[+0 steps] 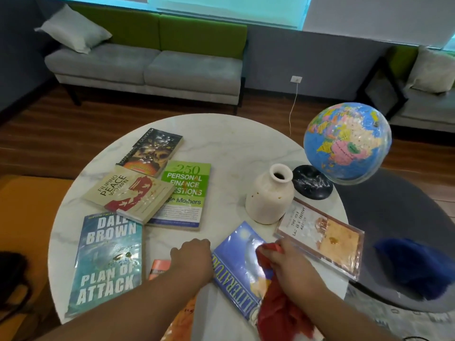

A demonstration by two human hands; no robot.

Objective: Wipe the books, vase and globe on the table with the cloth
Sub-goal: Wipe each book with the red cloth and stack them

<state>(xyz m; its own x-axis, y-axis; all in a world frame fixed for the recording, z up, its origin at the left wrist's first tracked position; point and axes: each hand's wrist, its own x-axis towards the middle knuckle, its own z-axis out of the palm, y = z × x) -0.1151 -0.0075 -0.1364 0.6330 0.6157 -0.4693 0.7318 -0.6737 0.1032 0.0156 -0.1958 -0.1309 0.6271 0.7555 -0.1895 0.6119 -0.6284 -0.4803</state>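
- Wiping the blue Literature book (237,264) looks like the step in hand; taking the round table (236,143) as a dial with six o'clock nearest the person, it lies at about five o'clock.
- The right hand (293,265) has its fingers bunched round the red cloth (278,316) and rests on that book's cover, with the rest of the cloth trailing toward six o'clock.
- The left hand (194,255) sits against the book's spine edge, apart from the right. Whether it grips the book or only steadies it, I cannot tell.
- Other books are spread out: the detective-agency book (322,238) at four o'clock, Plan of Attack (108,262) at eight, the Peace Women book (128,193) at ten overlapping the green finance book (183,193) near the centre, and the Ga'Hoole book (151,150) at eleven.
- The vase (269,193) stands upright at three o'clock, and the globe (347,141) leans out over the rim at two.
- Next, I judge, the cloth must sweep the whole cover while the other hand keeps the glossy book from sliding. The vase stands just beyond it, so strokes toward twelve need care.
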